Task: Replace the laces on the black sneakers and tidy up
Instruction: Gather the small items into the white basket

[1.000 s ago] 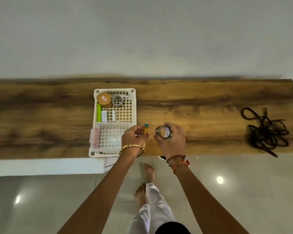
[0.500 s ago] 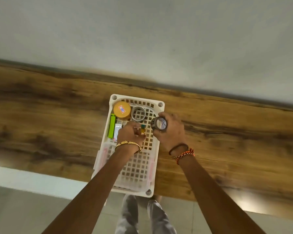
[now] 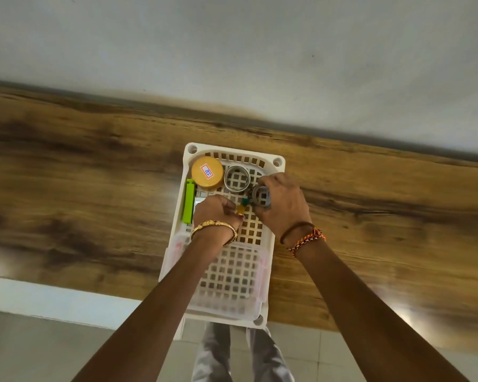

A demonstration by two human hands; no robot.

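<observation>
A white lattice basket [image 3: 278,162] stands on the wooden table [image 3: 80,188]. Both my hands are over it. My right hand [image 3: 283,205] grips a small grey tape roll [image 3: 261,197] just above the basket floor, beside another grey ring [image 3: 237,178] that lies inside. My left hand [image 3: 217,212] pinches a small yellow and teal item [image 3: 242,206] low in the basket. A round orange tin [image 3: 207,173] with a label sits in the far left corner. The sneakers and laces are out of view.
A green stick-shaped item [image 3: 189,201] lies along the basket's left wall. A clear plastic box [image 3: 232,271] fills the near half of the basket. The table's near edge runs under my forearms, with tiled floor [image 3: 39,348] and my legs below. A pale wall [image 3: 232,64] backs the table.
My view swung left and closer, so the laces left the frame. Both hands moved from the bare table into the basket, and they have sunk lower with the tape roll and the small item.
</observation>
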